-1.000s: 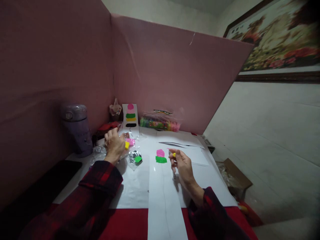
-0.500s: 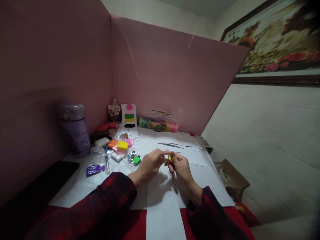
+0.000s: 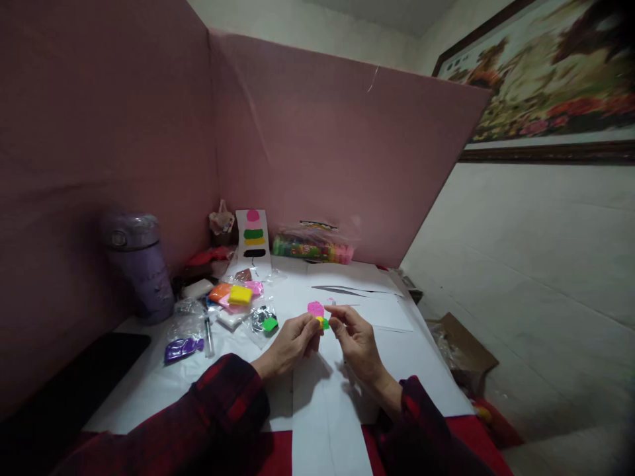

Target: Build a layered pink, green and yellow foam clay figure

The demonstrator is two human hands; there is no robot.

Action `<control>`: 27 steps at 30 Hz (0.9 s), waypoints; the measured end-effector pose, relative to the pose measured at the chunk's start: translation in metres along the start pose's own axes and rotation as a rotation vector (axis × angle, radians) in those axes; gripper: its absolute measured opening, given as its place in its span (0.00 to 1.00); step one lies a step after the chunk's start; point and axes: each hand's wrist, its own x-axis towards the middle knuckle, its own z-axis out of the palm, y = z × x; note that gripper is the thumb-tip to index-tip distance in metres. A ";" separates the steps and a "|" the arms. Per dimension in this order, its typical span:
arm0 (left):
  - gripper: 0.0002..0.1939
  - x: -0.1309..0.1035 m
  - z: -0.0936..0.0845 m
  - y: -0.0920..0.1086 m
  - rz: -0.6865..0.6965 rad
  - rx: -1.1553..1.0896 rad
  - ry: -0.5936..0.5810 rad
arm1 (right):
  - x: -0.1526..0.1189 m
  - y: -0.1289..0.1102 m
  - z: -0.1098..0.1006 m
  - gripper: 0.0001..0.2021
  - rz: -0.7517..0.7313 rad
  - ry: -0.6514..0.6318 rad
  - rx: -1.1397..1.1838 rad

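Observation:
My left hand is closed, pinching a small modelling-clay piece above the white paper. The piece has a textured pink top, yellow clay below it and a bit of green clay at the right. My right hand is just to the right, thumb and forefinger apart around the green edge. I cannot tell whether its fingertips touch the clay. The lower part of the piece is hidden by my left fingers. A drawing card with stacked pink, green, yellow and black patches leans against the back panel.
Wrapped clay packs, including a yellow block, a green lump and a purple pack, lie at the left. A purple bottle stands behind them. A bag of coloured sticks rests by the pink panel.
The clay piece has come into view in my left fingers, its pink top showing. My right hand has drawn slightly apart from the left, its thumb now off the yellow part.

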 end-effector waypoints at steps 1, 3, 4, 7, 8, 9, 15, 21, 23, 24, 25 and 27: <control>0.26 -0.001 0.000 0.001 -0.007 -0.032 -0.022 | 0.000 -0.001 0.001 0.08 -0.038 -0.029 -0.015; 0.29 -0.002 -0.001 0.004 -0.024 -0.081 -0.050 | -0.001 -0.003 0.002 0.06 -0.101 -0.062 -0.021; 0.30 -0.002 -0.002 0.005 -0.039 -0.107 -0.052 | -0.001 -0.004 0.002 0.05 -0.126 -0.069 -0.020; 0.30 0.000 -0.005 0.006 -0.104 -0.218 -0.055 | -0.002 -0.003 0.003 0.05 -0.181 -0.046 -0.023; 0.29 0.001 -0.005 0.005 -0.124 -0.257 -0.057 | -0.003 -0.002 0.004 0.05 -0.192 -0.036 -0.033; 0.28 0.002 -0.006 0.005 -0.140 -0.287 -0.058 | -0.003 -0.002 0.004 0.06 -0.201 -0.027 -0.052; 0.23 0.001 -0.002 0.002 -0.161 -0.341 0.023 | -0.005 -0.001 0.004 0.13 -0.249 -0.096 -0.135; 0.27 -0.002 -0.001 0.002 -0.158 -0.333 -0.038 | -0.003 -0.003 0.004 0.06 -0.230 -0.081 -0.090; 0.25 -0.002 -0.002 0.003 -0.188 -0.404 -0.073 | -0.002 -0.003 0.003 0.06 -0.221 -0.053 -0.068; 0.24 -0.001 -0.003 0.003 -0.193 -0.425 -0.077 | -0.002 -0.003 0.003 0.07 -0.220 -0.062 -0.056; 0.23 -0.001 -0.003 0.003 -0.197 -0.433 -0.074 | -0.002 -0.002 0.003 0.08 -0.219 -0.078 -0.044; 0.23 0.000 -0.004 0.004 -0.199 -0.425 -0.051 | -0.003 -0.002 0.003 0.09 -0.213 -0.113 -0.019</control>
